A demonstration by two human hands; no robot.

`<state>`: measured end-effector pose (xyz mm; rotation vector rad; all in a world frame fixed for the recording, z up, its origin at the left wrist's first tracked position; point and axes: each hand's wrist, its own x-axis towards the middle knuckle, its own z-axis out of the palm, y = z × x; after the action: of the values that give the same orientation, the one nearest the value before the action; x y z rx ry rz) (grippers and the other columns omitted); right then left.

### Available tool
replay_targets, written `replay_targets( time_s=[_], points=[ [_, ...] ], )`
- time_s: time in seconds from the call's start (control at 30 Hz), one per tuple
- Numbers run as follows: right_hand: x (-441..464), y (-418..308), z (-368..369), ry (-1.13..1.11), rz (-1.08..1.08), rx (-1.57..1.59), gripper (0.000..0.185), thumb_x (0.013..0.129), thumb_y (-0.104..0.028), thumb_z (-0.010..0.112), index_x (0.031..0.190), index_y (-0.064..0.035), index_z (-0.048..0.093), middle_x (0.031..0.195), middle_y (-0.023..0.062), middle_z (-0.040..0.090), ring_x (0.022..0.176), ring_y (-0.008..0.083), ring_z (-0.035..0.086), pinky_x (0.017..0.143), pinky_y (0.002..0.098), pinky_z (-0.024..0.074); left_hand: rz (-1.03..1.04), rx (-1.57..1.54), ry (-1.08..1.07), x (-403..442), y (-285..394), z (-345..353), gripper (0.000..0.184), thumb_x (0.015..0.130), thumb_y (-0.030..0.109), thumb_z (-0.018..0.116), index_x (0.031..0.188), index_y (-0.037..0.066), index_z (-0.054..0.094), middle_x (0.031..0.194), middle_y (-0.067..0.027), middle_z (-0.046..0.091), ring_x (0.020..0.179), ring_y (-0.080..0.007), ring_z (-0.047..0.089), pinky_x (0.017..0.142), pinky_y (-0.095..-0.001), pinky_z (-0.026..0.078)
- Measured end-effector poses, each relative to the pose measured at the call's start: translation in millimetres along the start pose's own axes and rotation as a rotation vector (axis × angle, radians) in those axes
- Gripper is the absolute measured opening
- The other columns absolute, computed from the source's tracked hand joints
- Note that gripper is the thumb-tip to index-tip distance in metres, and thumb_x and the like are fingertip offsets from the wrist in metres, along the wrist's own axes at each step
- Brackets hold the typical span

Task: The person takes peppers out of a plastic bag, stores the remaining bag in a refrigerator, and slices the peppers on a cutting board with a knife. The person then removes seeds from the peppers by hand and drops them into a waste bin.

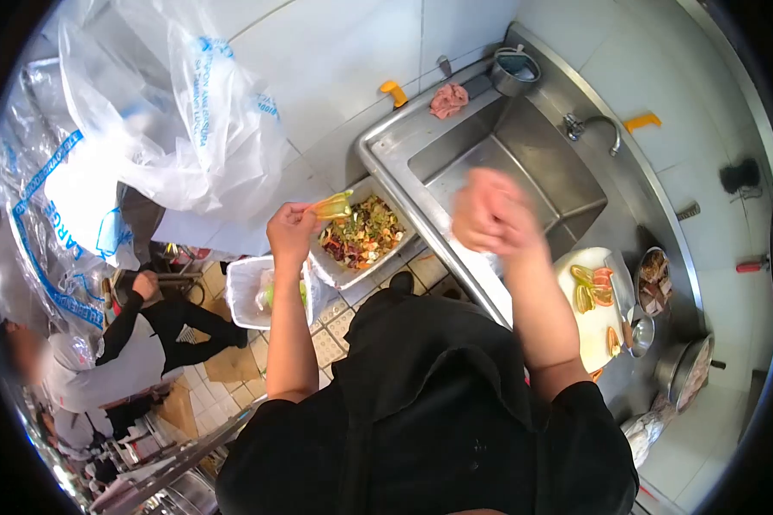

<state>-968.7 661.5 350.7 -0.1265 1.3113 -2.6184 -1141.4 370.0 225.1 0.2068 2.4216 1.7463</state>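
My left hand [290, 233] pinches a yellow-green piece of pepper [333, 206] at its end. Below that piece stands a bin [342, 278] heaped with mixed food scraps [362, 236]. My right hand [494, 213] is smeared by motion above the near side of the steel sink [531, 163]; its fingers look curled, but I cannot make out whether they hold anything. Right of that forearm lies a white cutting board [588, 330] with green pepper pieces [582, 289] and reddish pieces [604, 287] on it. A knife [620, 279] rests along the board's far edge.
A white-lined bin [251, 296] stands left of the scrap bin. Clear plastic bags [180, 112] hang at upper left. Metal bowls [654, 279] and a pot [685, 369] sit on the right counter. A faucet [594, 127] rises behind the sink. Another person [120, 348] is at far left.
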Motion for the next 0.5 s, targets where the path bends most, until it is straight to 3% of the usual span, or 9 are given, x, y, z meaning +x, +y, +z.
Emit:
replay_targets(
  time_s=[0.07, 0.1, 0.2, 0.23, 0.27, 0.33, 0.37, 0.5],
  points=[
    [19.4, 42.1, -26.1, 0.072, 0.358, 0.107, 0.032, 0.108, -0.03, 0.064, 0.122, -0.0008, 0.069, 0.089, 0.0063, 0.072, 0.054, 0.0132, 0.06, 0.055, 0.0274, 0.0496, -0.014, -0.252, -0.138, -1.2, 26.7, 8.1, 0.012, 0.102, 0.003, 0.069, 0.109, -0.007, 0.07, 0.098, -0.0145, 0.079, 0.077, -0.0149, 0.073, 0.07, -0.0277, 0.062],
    [15.1, 67.4, -41.8, 0.086, 0.337, 0.111, 0.032, 0.108, -0.03, 0.064, 0.122, -0.0008, 0.069, 0.089, 0.0063, 0.072, 0.054, 0.0132, 0.06, 0.055, 0.0274, 0.0496, 0.0, -0.262, -0.175, -1.2, 36.5, 12.9, 0.014, 0.102, 0.002, 0.07, 0.113, -0.007, 0.068, 0.1, -0.0138, 0.078, 0.083, -0.0154, 0.074, 0.074, -0.0292, 0.064],
    [12.7, 126.8, -83.9, 0.365, 0.184, -0.962, 0.048, 0.1, -0.023, 0.075, 0.141, -0.0042, 0.06, 0.096, 0.0081, 0.074, 0.075, 0.0171, 0.073, 0.066, 0.0323, 0.058, 0.099, -0.258, -0.236, -13.6, 69.4, 29.9, 0.013, 0.102, 0.0, 0.069, 0.113, -0.007, 0.068, 0.105, -0.016, 0.077, 0.085, -0.0164, 0.074, 0.075, -0.0296, 0.064],
    [2.7, 84.5, -39.3, 0.52, 0.302, -0.617, 0.053, 0.101, -0.016, 0.075, 0.147, -0.0026, 0.052, 0.092, 0.0063, 0.071, 0.081, 0.0129, 0.072, 0.069, 0.0292, 0.0576, 0.099, -0.285, -0.256, -19.4, 73.7, 35.5, 0.014, 0.102, -0.002, 0.069, 0.115, -0.007, 0.067, 0.107, -0.016, 0.077, 0.087, -0.017, 0.075, 0.077, -0.0301, 0.064],
    [-3.8, 85.4, -31.3, 0.527, 0.319, -0.607, 0.053, 0.101, -0.016, 0.075, 0.147, -0.0026, 0.052, 0.092, 0.0063, 0.071, 0.081, 0.0129, 0.072, 0.069, 0.0292, 0.0576, 0.08, -0.284, -0.265, -29.3, 71.1, 40.2, 0.014, 0.102, -0.002, 0.069, 0.115, -0.007, 0.067, 0.107, -0.016, 0.077, 0.087, -0.017, 0.075, 0.077, -0.0301, 0.064],
    [-6.0, 77.0, -24.4, 0.553, -0.201, -0.641, 0.055, 0.101, -0.016, 0.077, 0.147, -0.0019, 0.05, 0.088, 0.004, 0.066, 0.075, 0.0093, 0.067, 0.065, 0.0253, 0.0536, 0.186, -0.345, -0.316, -32.1, 80.7, 56.4, 0.016, 0.1, -0.002, 0.071, 0.115, -0.008, 0.068, 0.102, -0.0125, 0.077, 0.084, -0.0138, 0.073, 0.076, -0.0272, 0.062],
    [-6.0, 71.6, -19.1, 0.599, -0.298, -0.782, 0.052, 0.102, -0.017, 0.077, 0.144, -0.0021, 0.051, 0.081, 0.0013, 0.06, 0.071, 0.0067, 0.062, 0.062, 0.0243, 0.0491, 0.177, -0.323, -0.34, -36.6, 87.3, 63.2, 0.019, 0.099, -0.003, 0.072, 0.117, -0.008, 0.069, 0.103, -0.0121, 0.077, 0.087, -0.0131, 0.073, 0.076, -0.0262, 0.06],
    [-17.2, 63.5, -30.8, 0.63, -0.306, -0.895, 0.048, 0.1, -0.022, 0.078, 0.136, -0.0045, 0.054, 0.081, 0.0054, 0.068, 0.068, 0.0132, 0.066, 0.063, 0.0325, 0.0513, 0.186, -0.28, -0.377, -51.8, 101.3, 82.5, 0.019, 0.099, -0.002, 0.073, 0.117, -0.008, 0.07, 0.098, -0.0096, 0.077, 0.084, -0.0116, 0.073, 0.075, -0.0247, 0.059]
  ],
)
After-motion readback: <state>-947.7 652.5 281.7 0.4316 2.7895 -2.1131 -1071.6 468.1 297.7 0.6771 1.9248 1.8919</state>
